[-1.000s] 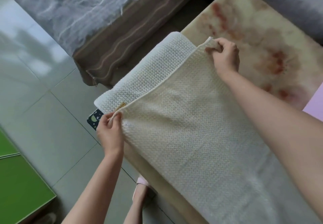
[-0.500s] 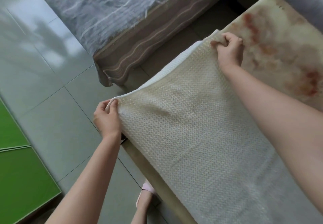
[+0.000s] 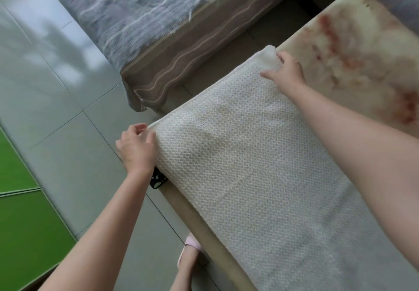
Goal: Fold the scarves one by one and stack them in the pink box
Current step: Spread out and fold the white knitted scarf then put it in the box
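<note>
1. Surface: tabletop (image 3: 353, 48) w/ cream marble look and reddish blotches, running from upper right down toward bottom centre; its tan edge shows along the near side. Grey tiled floor (image 3: 56, 109) at left, green mat (image 3: 25, 234) in the lower-left corner. Sofa (image 3: 158, 18) w/ grey streaked cover and brown striped base at top.
2. Hard to make out: small dark patterned item (image 3: 157, 179) pokes out under the cloth by the left wrist, mostly covered. Pink slipper (image 3: 189, 248) cut off by the table edge. Pink box not in frame. Far scarf corner blurred.
3. Cream knit scarf (image 3: 249, 166) lies along the table, far end overhanging the edge. Left hand (image 3: 136, 146) pinches its near-left corner, fingers closed on the cloth. Right hand (image 3: 286, 71) sits at the far corner, fingers partly spread, pressing on the cloth; real grip there: can't tell.
</note>
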`<state>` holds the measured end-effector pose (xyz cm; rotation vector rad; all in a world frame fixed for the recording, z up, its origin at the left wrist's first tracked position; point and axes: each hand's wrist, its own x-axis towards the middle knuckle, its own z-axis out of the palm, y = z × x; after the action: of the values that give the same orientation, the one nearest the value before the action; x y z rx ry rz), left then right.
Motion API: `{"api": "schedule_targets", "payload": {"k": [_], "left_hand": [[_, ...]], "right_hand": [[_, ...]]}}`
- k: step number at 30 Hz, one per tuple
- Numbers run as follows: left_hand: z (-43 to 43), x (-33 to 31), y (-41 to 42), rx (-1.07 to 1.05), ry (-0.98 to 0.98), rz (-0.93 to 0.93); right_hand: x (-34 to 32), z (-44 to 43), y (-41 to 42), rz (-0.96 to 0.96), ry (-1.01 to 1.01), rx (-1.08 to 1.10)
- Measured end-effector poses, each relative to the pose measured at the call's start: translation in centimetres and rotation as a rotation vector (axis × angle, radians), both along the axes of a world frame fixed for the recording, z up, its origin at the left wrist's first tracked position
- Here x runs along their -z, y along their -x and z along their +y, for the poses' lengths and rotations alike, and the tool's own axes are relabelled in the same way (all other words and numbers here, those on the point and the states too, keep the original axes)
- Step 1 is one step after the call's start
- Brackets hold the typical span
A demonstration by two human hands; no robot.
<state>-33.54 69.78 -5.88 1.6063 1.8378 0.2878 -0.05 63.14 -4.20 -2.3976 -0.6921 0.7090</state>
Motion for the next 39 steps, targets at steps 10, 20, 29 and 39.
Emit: {"api": "schedule_targets", "payload": {"k": [10,20,29,39], "left_hand": [[-8.9,-2.3,-1.1,0.262,-0.112,-0.059],[-23.6,-1.3,-2.6,0.743,-0.008,-0.063],[-27.2,0.3,-3.3,0.952,-0.102,0.233],[-37.9,-2.2,-7.2,1.239,-0.007,0.143]], "right_hand": [[0.4,-9.7,-1.1,-0.115,0.023,-0.010],[1.4,-29.6,3.7,-0.101,0.128,-0.106],[2.5,-35.4,5.4,-0.163,0.257,-0.131],[1.1,-51.1,10.9,-0.069,0.278,0.066]]}}
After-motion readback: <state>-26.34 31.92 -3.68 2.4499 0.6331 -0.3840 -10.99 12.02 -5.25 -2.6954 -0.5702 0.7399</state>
